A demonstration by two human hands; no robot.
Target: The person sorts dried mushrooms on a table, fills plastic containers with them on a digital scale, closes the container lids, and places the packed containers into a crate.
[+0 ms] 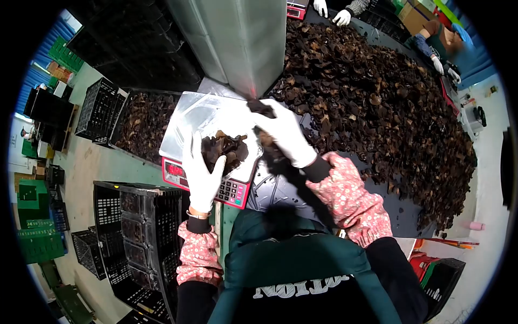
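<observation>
A red digital scale (233, 193) with a silver platform (186, 110) stands before me, its display lit red. A small heap of dark brown wood ear mushrooms (229, 151) rests on the platform, with something white and shiny around it. My left hand (202, 175), in a white glove, lies against the left side of this heap, thumb and fingers apart. Gloved likewise, my right hand (288, 135) is at the platform's right edge, its fingers closed on a dark clump of wood ear mushrooms (261, 108). Part of that clump is hidden by the glove.
A large mound of wood ear mushrooms (372, 102) covers the table on the right. A grey metal column (232, 43) rises behind the scale. Black crates (110, 216) stand at left; one crate (143, 121) holds more mushrooms. Co-workers' gloved hands (342, 18) show across the table.
</observation>
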